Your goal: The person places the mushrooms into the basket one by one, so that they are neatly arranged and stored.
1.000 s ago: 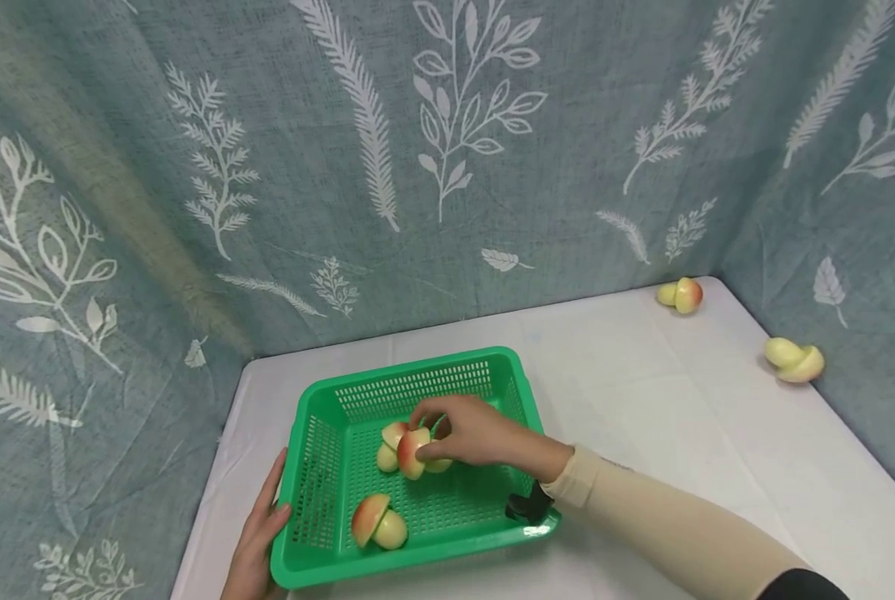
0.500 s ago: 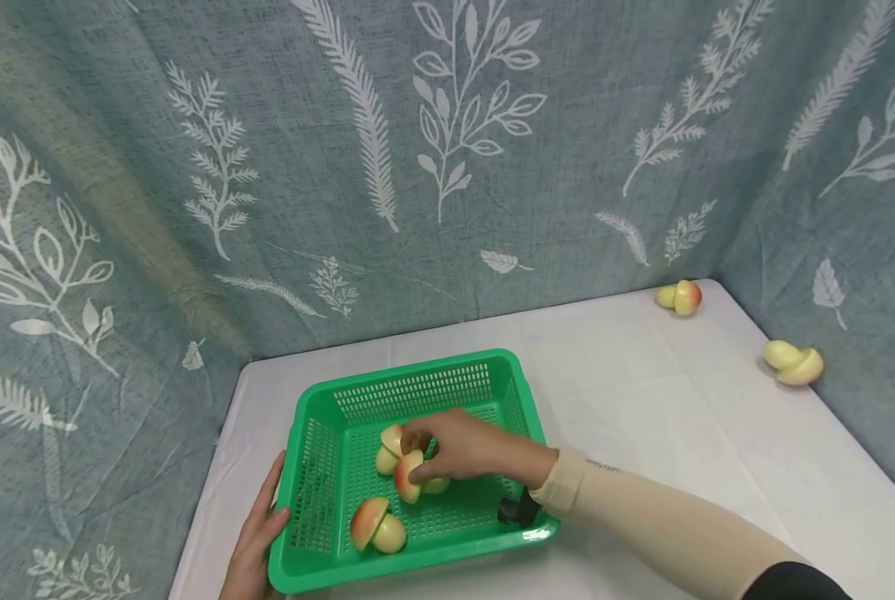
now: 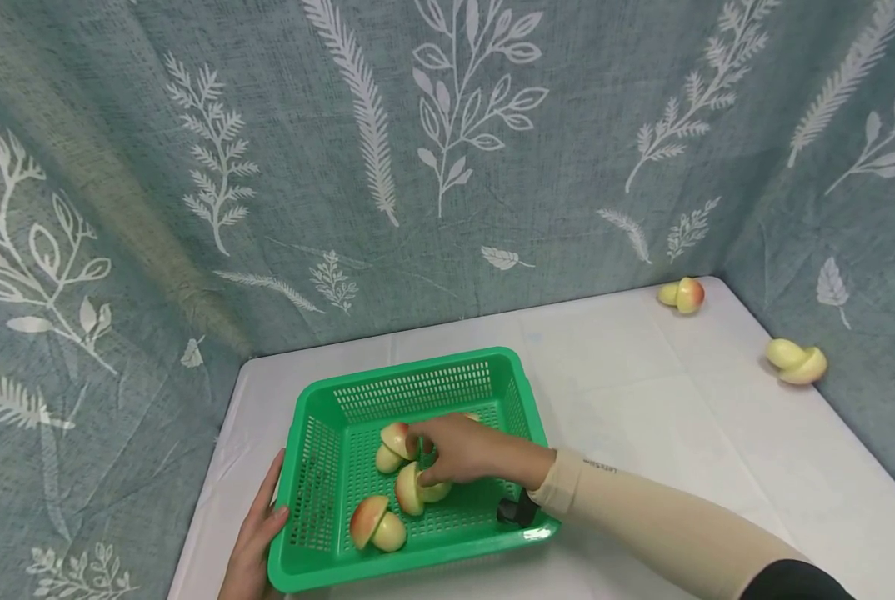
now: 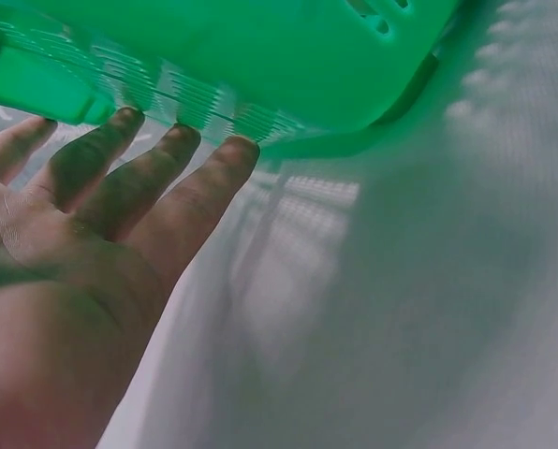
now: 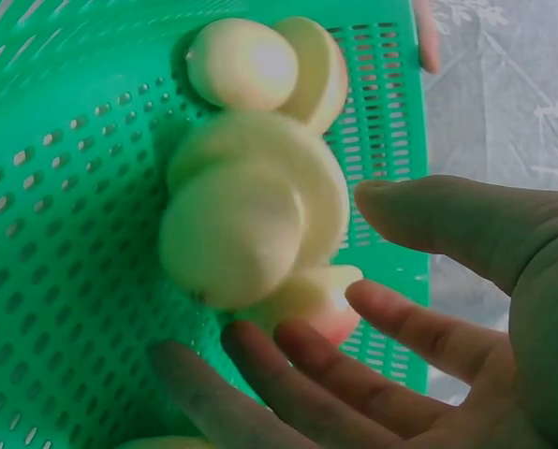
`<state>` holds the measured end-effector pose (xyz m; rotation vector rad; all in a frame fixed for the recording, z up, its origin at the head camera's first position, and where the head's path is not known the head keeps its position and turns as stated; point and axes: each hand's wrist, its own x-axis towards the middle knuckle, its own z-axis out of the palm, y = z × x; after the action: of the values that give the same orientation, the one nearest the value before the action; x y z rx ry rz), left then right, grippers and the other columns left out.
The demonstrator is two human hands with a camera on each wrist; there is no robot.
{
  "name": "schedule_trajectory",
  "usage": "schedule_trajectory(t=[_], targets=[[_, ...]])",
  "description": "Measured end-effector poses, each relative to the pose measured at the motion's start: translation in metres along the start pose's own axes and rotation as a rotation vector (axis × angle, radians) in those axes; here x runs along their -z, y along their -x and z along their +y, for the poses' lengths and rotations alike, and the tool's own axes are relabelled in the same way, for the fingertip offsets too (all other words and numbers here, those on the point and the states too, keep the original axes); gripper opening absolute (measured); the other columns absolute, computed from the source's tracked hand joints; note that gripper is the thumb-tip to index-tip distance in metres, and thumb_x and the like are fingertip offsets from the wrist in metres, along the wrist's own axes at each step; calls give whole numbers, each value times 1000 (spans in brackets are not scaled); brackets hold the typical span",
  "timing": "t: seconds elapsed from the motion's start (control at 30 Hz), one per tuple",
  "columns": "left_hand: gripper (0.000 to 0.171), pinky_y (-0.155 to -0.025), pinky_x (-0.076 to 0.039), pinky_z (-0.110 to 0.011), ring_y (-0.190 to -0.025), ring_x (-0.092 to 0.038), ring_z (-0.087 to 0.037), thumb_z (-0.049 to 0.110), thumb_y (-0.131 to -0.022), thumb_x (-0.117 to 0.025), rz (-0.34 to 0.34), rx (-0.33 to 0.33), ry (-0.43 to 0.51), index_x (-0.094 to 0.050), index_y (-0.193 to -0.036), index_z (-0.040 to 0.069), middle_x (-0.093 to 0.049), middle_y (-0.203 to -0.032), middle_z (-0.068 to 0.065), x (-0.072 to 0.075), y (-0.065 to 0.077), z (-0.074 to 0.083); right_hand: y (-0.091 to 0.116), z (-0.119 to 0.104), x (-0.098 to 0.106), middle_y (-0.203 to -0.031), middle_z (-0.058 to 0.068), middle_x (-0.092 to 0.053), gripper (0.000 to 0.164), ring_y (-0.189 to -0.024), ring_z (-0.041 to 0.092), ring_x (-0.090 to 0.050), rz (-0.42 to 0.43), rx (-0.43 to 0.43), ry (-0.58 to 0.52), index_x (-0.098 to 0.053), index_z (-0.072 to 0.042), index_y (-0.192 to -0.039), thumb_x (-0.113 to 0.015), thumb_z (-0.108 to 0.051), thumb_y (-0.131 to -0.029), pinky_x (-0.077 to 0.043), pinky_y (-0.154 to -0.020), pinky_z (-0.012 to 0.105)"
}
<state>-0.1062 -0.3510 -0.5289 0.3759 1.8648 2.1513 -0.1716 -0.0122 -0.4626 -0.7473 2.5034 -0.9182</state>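
Observation:
The green plastic basket (image 3: 387, 569) holds several toy mushrooms with pale stems and reddish caps. My right hand (image 3: 458, 450) is inside the basket beside the middle mushroom (image 3: 410, 489). In the right wrist view, thumb and fingers are spread apart around that mushroom (image 5: 232, 234) without gripping it. One mushroom (image 3: 378, 525) lies in front and another (image 3: 393, 447) just behind. A further mushroom (image 3: 472, 416) is mostly hidden by my right hand. My left hand (image 3: 252, 537) rests against the basket's left side; its fairly straight fingers (image 4: 199, 192) touch the outer wall.
Two more toy mushrooms lie on the white table (image 3: 605, 392) at the right: one mushroom (image 3: 682, 295) in the far corner, the other mushroom (image 3: 796, 362) by the right edge. A patterned grey-green curtain (image 3: 447, 275) borders the table at the back and sides.
My right hand has lowered the middle mushroom toward the front of the basket and let go of it. The left hand stays at the basket's side.

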Motion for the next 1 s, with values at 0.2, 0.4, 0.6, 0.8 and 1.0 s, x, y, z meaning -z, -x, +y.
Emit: schedule_trajectory(t=[0.2,0.4,0.6,0.8,1.0], targets=[[64,-110,-49,-34,-146,-44,-4,19,-120,-26,0,-12,14,2,-177,29,-29,-167,9,0,1,-1,3,-1,2,-113,6,-74,33,-85,4,-64,0,-13,6,-72,-16,-118,-89,-19,-91,-53,-80,28],[65,-109,-50,-34,-145,-46,-4,19,-119,-26,12,-3,18,3,-177,28,-30,-166,11,-1,1,-1,6,-2,4,-114,5,-74,35,-84,3,-65,-1,-12,-14,-71,-15,-122,-89,-17,-91,-52,-85,30],[64,-110,-48,-33,-146,-43,-2,20,-119,-26,10,-7,2,3,-177,28,-24,-169,7,-2,1,-2,12,-4,11,-116,6,-72,37,-87,5,-65,19,-22,-59,-71,-15,-126,-87,-17,-92,-54,-74,27],[64,-112,-48,-34,-148,-44,-5,22,-120,-27,7,27,54,1,-177,32,-24,-171,7,-2,-1,0,20,-3,28,-124,15,-72,39,-105,27,-72,63,15,-143,-71,-13,-128,-87,-15,-93,-58,-82,33],[64,-112,-49,-35,-148,-45,-7,19,-120,-26,-25,6,97,1,-176,32,-32,-168,14,-1,-1,0,28,5,47,-123,14,-74,40,-108,29,-73,132,46,-219,-71,-13,-128,-86,-15,-91,-59,-87,33]])
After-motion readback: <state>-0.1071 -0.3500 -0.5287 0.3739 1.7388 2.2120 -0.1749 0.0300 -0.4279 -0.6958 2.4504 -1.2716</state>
